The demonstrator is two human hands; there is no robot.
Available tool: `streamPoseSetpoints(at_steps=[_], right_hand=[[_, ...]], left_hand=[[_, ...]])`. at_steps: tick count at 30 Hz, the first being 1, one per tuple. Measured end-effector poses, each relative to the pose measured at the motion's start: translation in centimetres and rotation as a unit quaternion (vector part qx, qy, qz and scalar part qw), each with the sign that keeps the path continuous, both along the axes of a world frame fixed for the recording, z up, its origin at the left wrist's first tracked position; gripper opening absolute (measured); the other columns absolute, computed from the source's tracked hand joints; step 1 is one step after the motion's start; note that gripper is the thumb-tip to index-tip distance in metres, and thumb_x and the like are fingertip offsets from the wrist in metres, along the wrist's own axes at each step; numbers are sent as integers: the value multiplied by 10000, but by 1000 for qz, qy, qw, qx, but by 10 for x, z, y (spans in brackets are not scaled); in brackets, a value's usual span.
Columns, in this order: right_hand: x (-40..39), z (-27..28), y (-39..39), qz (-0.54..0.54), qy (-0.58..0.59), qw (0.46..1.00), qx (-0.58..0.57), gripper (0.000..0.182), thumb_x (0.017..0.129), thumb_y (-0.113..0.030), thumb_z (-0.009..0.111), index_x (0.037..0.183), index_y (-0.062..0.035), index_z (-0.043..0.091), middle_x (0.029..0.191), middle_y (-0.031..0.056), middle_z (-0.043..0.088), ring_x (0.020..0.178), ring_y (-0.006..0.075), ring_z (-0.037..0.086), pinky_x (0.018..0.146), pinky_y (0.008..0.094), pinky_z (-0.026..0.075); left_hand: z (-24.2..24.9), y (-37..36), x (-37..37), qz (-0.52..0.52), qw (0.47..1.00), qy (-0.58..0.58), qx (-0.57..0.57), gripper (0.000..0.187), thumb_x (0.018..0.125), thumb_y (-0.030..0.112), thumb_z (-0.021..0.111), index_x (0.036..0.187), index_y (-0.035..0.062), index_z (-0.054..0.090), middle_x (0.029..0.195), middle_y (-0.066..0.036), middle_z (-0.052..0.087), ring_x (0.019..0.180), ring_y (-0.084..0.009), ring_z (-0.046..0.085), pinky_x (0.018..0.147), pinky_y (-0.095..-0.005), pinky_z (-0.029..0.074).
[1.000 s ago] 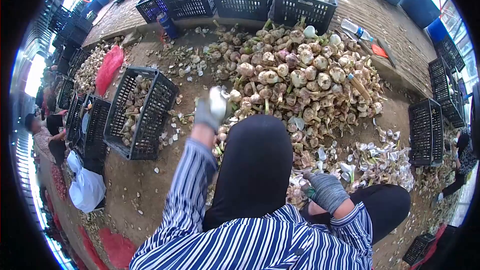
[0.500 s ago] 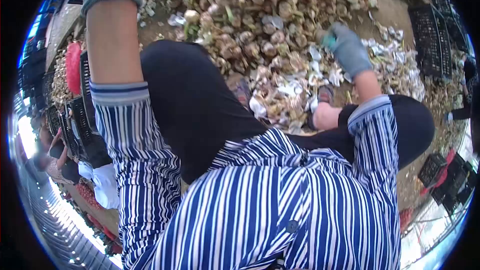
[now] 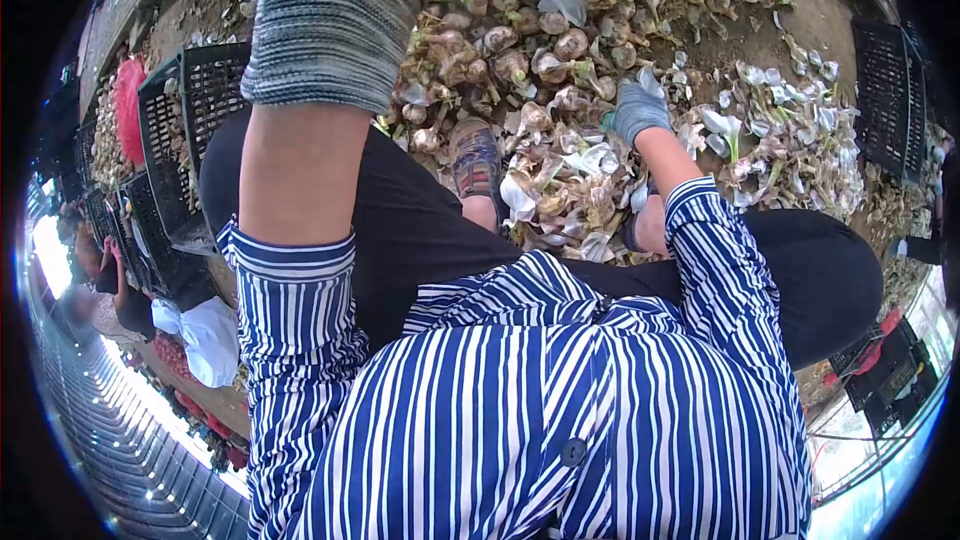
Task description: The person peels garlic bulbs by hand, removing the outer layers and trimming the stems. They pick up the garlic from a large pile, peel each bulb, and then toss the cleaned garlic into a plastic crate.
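Note:
My left hand [image 3: 345, 15], in a grey knitted glove, reaches forward at the top left, close to the camera. Its fingers are dark and unclear at the top edge, so what it holds is hidden. In a grey-blue glove, my right hand [image 3: 638, 112] is low over the garlic, right of centre, with its fingers curled together. Whatever is between them is too small to make out. Garlic bulbs [image 3: 512, 65] with dry stems lie heaped in front of me. Loose white and brown peelings [image 3: 590, 165] cover the ground between my feet.
Black plastic crates [image 3: 165, 140] stand on the left, and another crate [image 3: 885, 100] is at the right. A red net bag [image 3: 130, 110] and a white bag [image 3: 205, 340] are on the left. Another person [image 3: 120, 300] is at the far left.
My left hand has moved right and nearer the camera. My right hand has moved slightly left and down, closer to the peelings. The view has shifted, showing more of the left crate and my sandal.

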State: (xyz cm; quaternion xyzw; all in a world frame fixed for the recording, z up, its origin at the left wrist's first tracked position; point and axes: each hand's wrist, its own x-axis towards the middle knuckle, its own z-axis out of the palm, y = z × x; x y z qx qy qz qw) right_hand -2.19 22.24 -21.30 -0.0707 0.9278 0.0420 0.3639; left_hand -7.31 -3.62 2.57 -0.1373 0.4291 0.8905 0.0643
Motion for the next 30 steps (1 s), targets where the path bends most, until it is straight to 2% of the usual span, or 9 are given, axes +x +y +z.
streamPoseSetpoints(at_steps=[2,5,8,10,15,18,19,28,30], right_hand=[[2,-5,5,-4,41,999,8,475,765,-319,618,1159,-69,533,1175,182,545,1103,327,519,915,400,420],[-9,-22,38,-194,-29,981,-5,538,806,-337,545,1266,-81,434,1203,188,524,1119,351,500,915,412,416],[-5,-11,53,-131,20,991,11,473,829,-311,505,1263,-129,454,1207,189,522,1099,353,516,896,415,428],[-26,0,35,-152,-64,985,59,444,831,-268,500,1259,-154,468,1198,184,529,1095,339,520,900,406,425],[-34,22,-30,-64,138,959,-239,428,822,-262,534,1185,-39,497,1166,179,546,1079,324,526,913,406,421],[-40,4,-50,-91,153,962,-208,491,797,-299,583,1188,-25,468,1211,192,508,1094,331,511,915,403,423],[-53,0,-54,-126,15,977,-169,618,755,-325,639,1248,-30,412,1260,196,465,1116,333,495,928,403,416],[-59,-27,-45,-157,37,968,-193,728,665,-362,720,1260,-63,427,1240,213,478,1118,338,493,946,399,401],[-59,-26,-37,-178,23,927,-329,693,645,-356,745,1211,-54,482,1163,204,537,1064,319,530,928,382,408]], left_hand=[[-2,0,1,-5,1000,-7,-3,273,811,247,575,928,4,614,866,-151,640,782,-286,637,688,-428,544],[-3,0,3,-21,999,-16,-21,281,809,251,580,939,3,611,869,-154,638,788,-286,638,689,-428,543],[0,-1,7,-28,999,-17,-34,287,808,253,584,946,3,609,870,-157,637,791,-286,638,690,-429,542],[3,-1,11,-22,999,-12,-41,300,814,250,580,976,-1,598,870,-159,636,790,-286,638,685,-429,540],[7,4,13,-3,996,18,-86,315,815,248,582,998,-8,585,880,-156,634,789,-284,637,681,-430,539],[6,-9,11,-36,998,30,-50,294,801,224,591,986,-4,591,888,-150,631,791,-278,635,683,-428,540],[10,-12,12,-20,995,63,-69,274,797,211,590,973,1,598,880,-148,631,788,-277,634,685,-426,541],[12,-49,21,183,969,17,-163,211,774,186,597,905,21,618,848,-136,633,771,-274,631,648,-424,541],[-7,-67,7,169,975,35,-140,208,753,173,612,893,19,619,847,-136,633,744,-282,631,618,-438,534]])
